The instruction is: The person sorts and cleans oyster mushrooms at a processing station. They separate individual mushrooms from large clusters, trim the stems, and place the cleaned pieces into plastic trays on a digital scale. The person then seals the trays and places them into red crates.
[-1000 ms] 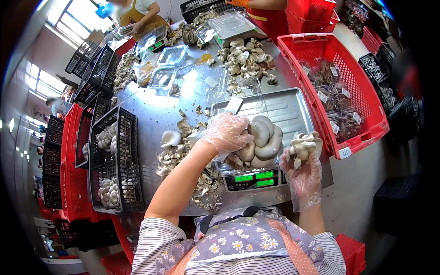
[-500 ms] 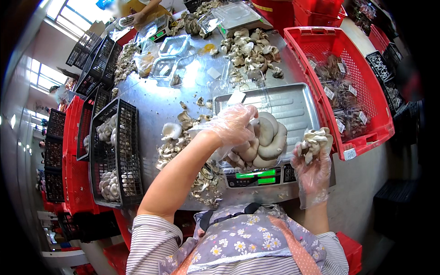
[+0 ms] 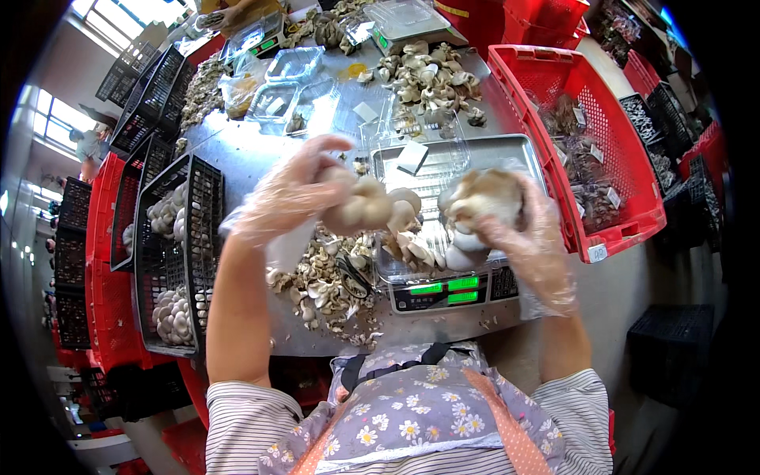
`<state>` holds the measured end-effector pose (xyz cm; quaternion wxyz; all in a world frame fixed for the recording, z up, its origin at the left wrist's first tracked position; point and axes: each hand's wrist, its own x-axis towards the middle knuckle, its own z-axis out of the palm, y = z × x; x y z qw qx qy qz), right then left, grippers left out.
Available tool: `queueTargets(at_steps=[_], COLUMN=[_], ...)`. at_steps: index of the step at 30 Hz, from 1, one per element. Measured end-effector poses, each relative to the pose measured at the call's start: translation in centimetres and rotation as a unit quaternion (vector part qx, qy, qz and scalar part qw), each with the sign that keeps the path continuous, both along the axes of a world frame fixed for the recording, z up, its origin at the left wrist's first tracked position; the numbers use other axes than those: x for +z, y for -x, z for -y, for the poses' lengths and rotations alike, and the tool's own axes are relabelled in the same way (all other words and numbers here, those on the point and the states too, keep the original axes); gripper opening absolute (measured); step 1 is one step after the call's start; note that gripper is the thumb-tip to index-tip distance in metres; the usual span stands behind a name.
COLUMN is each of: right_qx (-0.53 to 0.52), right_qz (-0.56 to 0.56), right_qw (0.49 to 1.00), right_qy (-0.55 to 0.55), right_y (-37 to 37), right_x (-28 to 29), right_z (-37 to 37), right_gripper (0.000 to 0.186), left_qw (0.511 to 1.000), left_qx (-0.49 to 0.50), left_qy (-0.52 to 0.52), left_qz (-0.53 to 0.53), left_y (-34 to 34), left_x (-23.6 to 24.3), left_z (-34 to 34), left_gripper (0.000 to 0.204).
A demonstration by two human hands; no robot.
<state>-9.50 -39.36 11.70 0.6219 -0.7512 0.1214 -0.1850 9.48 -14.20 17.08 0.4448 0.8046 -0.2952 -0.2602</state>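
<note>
Weighing step, seemingly: mushroom clusters are being held, one in the left hand [image 3: 289, 194] grip, one [image 3: 487, 198] in the right hand [image 3: 526, 237], above the scale tray [image 3: 507, 154] near the tabletop's front edge. Next, careful lowering onto the tray is being called for.

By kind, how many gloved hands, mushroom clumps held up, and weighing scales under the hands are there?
Gloved hands: 2, left hand and right hand
Mushroom clumps held up: 2, left clump and right clump
Weighing scales under the hands: 1, scale
Total: 5
</note>
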Motion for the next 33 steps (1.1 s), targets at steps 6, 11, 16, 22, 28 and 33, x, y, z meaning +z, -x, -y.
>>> queueTargets(at_steps=[6,11,16,22,28,33], right_qx=[0.007,0.029,-0.088,-0.161,-0.166,-0.171], right_qz=[-0.116,-0.108,-0.082,-0.048,-0.069,-0.062], right_qw=[0.901,0.898,0.914,0.955,0.951,0.96], right_qy=[0.418,0.425,0.388,0.245,0.25,0.215], right_y=[-2.0,-1.2,1.0,3.0,4.8,5.3], right_x=[-1.1,-0.7,0.1,-0.5,-1.4,-2.7], right_z=[-4.3,-4.6,-3.6,-2.2,-1.8,-1.3], right_gripper=[0.069,0.063,0.046,0.033,0.031,0.031], left_qw=[0.984,0.946,0.917,0.895,0.863,0.84], left_qx=[0.165,0.296,0.356,0.393,0.428,0.468], left_qy=[0.027,0.06,0.09,0.114,0.195,0.215], left_qz=[-0.059,-0.117,-0.153,-0.179,-0.184,-0.17], left_y=[-0.7,1.3,2.6,3.1,4.5,5.1], left_x=[-4.8,-12.0,-15.9,-17.6,-17.7,-17.7], left_z=[-11.7,-21.4,-27.3,-29.3,-28.3,-27.3], left_gripper=[0.057,0.058,0.059,0.054,0.044,0.042])
